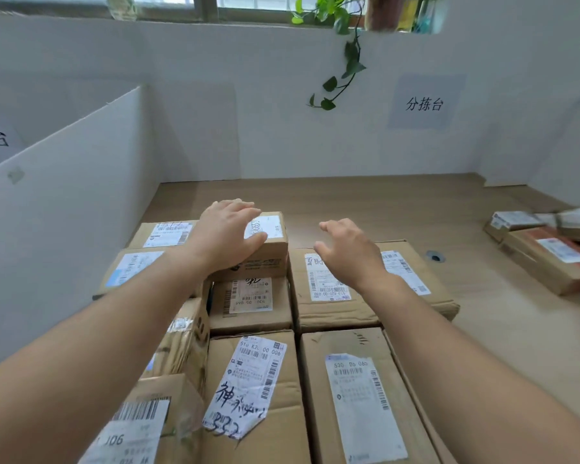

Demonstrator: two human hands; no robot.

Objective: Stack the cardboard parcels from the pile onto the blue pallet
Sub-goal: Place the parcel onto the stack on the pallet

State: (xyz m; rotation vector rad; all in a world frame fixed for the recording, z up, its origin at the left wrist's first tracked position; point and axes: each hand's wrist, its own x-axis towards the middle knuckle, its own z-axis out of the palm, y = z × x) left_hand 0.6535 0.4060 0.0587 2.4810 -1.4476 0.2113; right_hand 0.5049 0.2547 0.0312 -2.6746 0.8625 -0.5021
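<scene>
A light wooden worktop (349,202) meets white partition walls (215,128). Above its far right corner hangs a pale paper sign with black characters (424,103). A green trailing vine (347,61) droops above the far edge. A round dark cable hole (435,256) sits towards the right edge.

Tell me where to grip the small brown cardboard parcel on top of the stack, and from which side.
Clamp the small brown cardboard parcel by its left and right walls, coming from above. It stands above its neighbours, so both walls look free; the left hand lies on its top left edge, the right hand hovers near its right wall.
</scene>
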